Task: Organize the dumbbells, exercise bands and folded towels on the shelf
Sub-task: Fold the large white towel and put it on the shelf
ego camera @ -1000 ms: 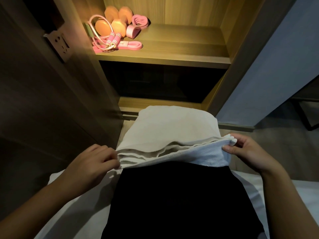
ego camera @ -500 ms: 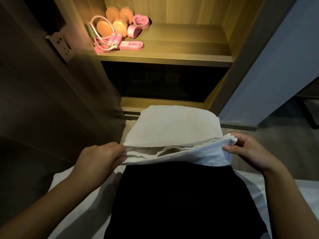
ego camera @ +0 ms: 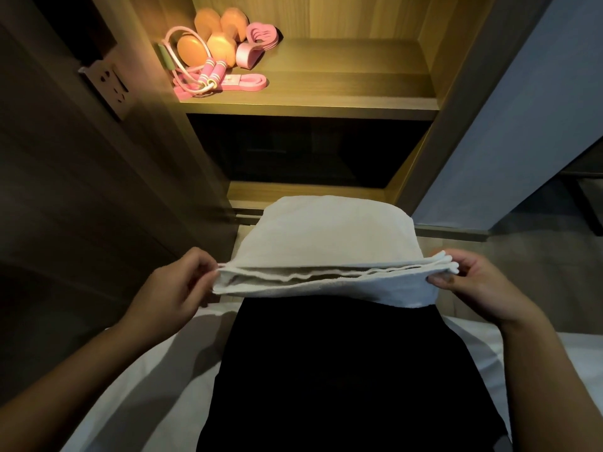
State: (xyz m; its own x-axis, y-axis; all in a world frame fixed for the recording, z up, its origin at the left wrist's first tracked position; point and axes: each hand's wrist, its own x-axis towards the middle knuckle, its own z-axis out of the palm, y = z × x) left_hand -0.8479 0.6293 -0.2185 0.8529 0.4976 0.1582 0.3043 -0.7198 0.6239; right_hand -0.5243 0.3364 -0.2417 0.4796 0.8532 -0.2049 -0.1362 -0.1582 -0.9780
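With your left hand (ego camera: 173,288) and right hand (ego camera: 470,282) each pinching a near corner of the folded towel (ego camera: 326,243) over your lap, below the shelf (ego camera: 326,76), uneven lifting could let its loose layers splay open.

Readable text, labels, numbers: none I can make out. Item, upper left of frame: pink exercise band (ego camera: 248,83) on the shelf (ego camera: 326,93), carrying a small pale patch, too small and blurred for me to read.
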